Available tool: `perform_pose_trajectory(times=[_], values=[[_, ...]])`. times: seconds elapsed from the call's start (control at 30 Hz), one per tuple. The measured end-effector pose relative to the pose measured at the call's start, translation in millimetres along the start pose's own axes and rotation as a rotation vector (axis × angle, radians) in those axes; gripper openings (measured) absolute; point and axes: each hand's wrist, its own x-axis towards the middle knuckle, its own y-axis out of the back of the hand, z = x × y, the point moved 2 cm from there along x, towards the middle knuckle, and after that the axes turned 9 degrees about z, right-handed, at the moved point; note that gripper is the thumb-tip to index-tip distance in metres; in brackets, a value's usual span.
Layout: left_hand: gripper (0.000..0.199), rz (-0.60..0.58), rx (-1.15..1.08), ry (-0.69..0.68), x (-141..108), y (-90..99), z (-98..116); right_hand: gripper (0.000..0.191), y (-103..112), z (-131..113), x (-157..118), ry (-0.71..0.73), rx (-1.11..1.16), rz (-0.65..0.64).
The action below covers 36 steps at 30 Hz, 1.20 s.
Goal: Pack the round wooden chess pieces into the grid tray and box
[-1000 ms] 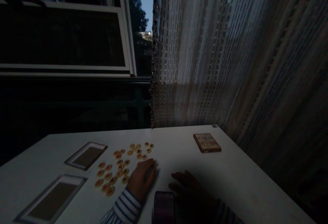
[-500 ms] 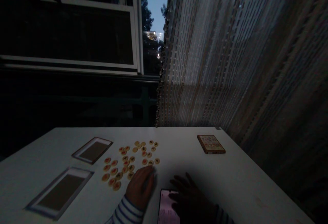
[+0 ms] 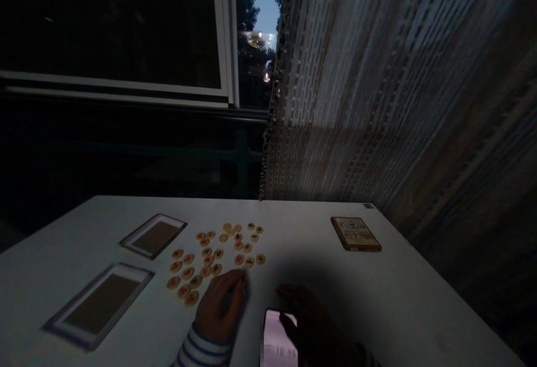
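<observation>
My left hand [image 3: 220, 306], in a striped sleeve, is closed just below a scatter of round Chinese chess pieces [image 3: 205, 271]. Its fingertips are pinched together; what they hold, if anything, is too dark to make out. The pieces lie flat, some with red characters, some with dark ones, and a few show plain faces. A phone [image 3: 277, 338] with a lit pinkish screen rests at the table's near edge. Over its right side reaches my right hand [image 3: 308, 325], deep in shadow, fingers stretched out and thumb across the screen.
Two shallow framed trays [image 3: 98, 305] [image 3: 154, 235] lie at the left of the white table [image 3: 293, 227]. A flat box [image 3: 356, 234] with printed writing sits at the right. Behind the table hang a string curtain [image 3: 335, 104] and a window [image 3: 226, 37].
My left hand has shifted slightly left, its fingers pinched. The spread fingers of my right hand have drawn closer together. The view has tilted down a little.
</observation>
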Motion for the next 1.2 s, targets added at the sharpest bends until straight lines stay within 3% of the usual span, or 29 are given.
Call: perform_pose_trajectory(times=[0.17, 0.4, 0.57, 0.73, 0.9, 1.2], values=[[0.019, 0.007, 0.004, 0.045, 2.8, 2.8, 3.9, 0.046, 2.0, -1.9, -2.6, 0.025, 0.008, -0.002], [0.017, 0.111, 0.126, 0.126, 8.5, 13.3, 1.2, 0.050, -7.8, 9.4, -5.2, 0.109, 0.035, 0.022], [0.015, 0.148, 0.153, 0.142, 8.2, 15.1, -1.8, 0.050, -10.0, 9.1, -9.7, 0.073, 0.021, 0.040], [0.016, 0.122, 0.128, 0.165, 8.4, 10.8, -4.6, 0.047, -14.9, 10.4, -13.7, -0.004, 0.049, 0.049], [0.016, 0.025, 0.069, 0.152, 6.4, 10.1, -2.1, 0.041, -10.4, 9.0, -7.2, -0.070, 0.127, 0.012], [0.021, -0.028, 0.065, 0.191, 3.3, 48.7, 5.7, 0.037, 16.4, 4.0, 15.5, -0.005, 0.166, -0.062]])
